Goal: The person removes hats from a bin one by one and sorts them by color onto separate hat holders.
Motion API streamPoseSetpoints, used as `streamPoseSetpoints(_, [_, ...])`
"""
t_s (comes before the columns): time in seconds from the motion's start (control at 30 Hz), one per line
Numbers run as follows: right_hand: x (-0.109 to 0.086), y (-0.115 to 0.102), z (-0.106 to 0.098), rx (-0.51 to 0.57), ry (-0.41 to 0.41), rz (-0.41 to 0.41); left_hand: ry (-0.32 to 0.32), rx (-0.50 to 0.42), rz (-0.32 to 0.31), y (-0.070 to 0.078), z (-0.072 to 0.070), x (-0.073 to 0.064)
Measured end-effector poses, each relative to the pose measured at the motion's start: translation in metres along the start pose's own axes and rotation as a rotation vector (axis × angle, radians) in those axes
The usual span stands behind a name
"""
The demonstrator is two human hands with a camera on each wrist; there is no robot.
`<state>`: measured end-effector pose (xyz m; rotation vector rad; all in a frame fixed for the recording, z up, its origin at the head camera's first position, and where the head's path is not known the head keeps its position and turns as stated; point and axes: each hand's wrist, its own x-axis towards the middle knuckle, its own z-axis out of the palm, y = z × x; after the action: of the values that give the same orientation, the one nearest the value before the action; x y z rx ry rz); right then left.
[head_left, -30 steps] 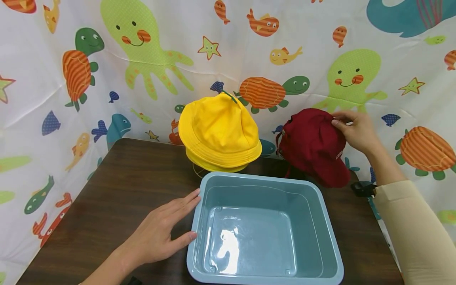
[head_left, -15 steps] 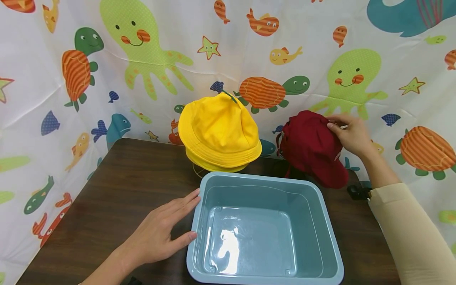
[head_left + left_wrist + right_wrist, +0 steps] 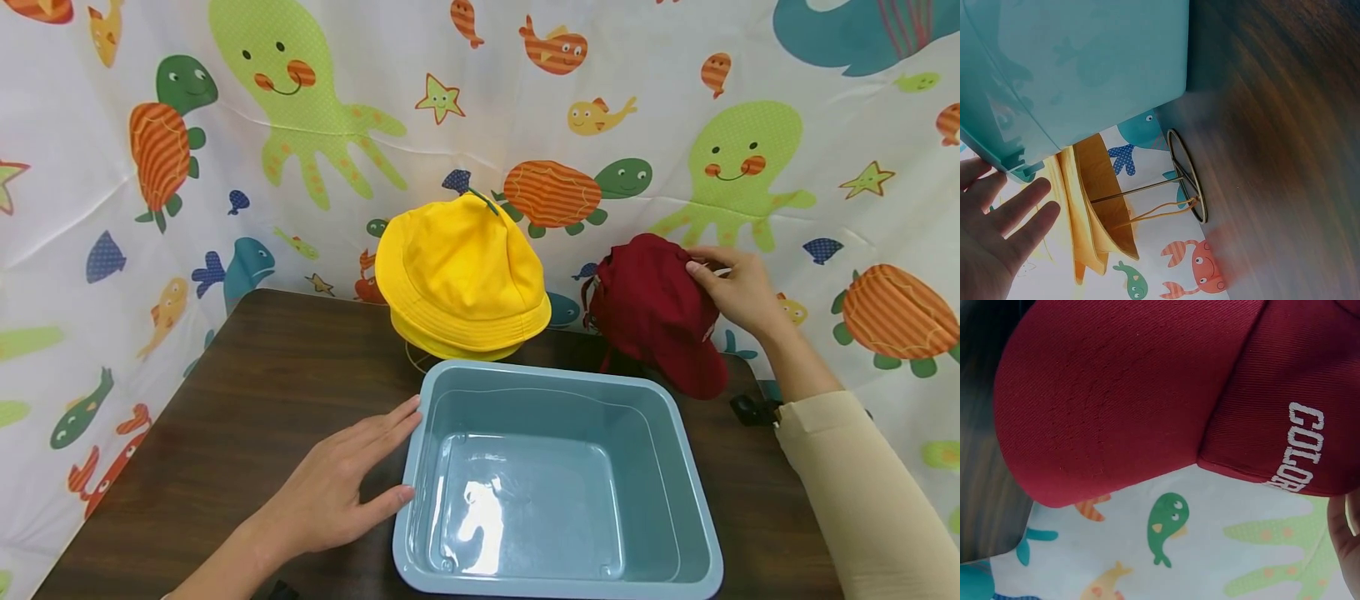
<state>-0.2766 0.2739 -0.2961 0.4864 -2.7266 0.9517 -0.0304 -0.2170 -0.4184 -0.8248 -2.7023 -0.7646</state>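
Note:
My right hand pinches the crown of a dark red baseball cap between thumb and fingers, at the back right. White embroidered letters show on the cap in the right wrist view, and its brim points down toward the table. My left hand has its fingers extended, with fingertips and thumb at the left rim of a blue-grey plastic basin. Nothing lies inside the basin. In the left wrist view the left fingers reach the edge of the basin.
Behind the basin, a yellow bucket hat with a green stem sits on a wire stand. The dark wooden table meets a white curtain printed with sea animals. A black strap piece hangs by the right wrist.
My right hand and the red cap have shifted slightly left, and the cap has tipped a little. The left hand, basin and yellow hat stay in place.

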Motion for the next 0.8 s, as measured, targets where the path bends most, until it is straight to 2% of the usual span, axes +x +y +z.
streamPoseSetpoints(0.13, [-0.001,0.001,-0.002,-0.008,0.012,-0.016,-0.004,-0.004,-0.002,0.0,-0.001,0.0])
streamPoseSetpoints(0.53, [-0.007,0.001,-0.01,-0.029,0.014,0.034,-0.015,-0.004,-0.011,0.0,-0.002,0.001])
streamPoseSetpoints(0.8, [-0.014,-0.002,-0.017,-0.055,0.009,0.037,-0.019,0.036,0.006,-0.001,-0.004,0.002])
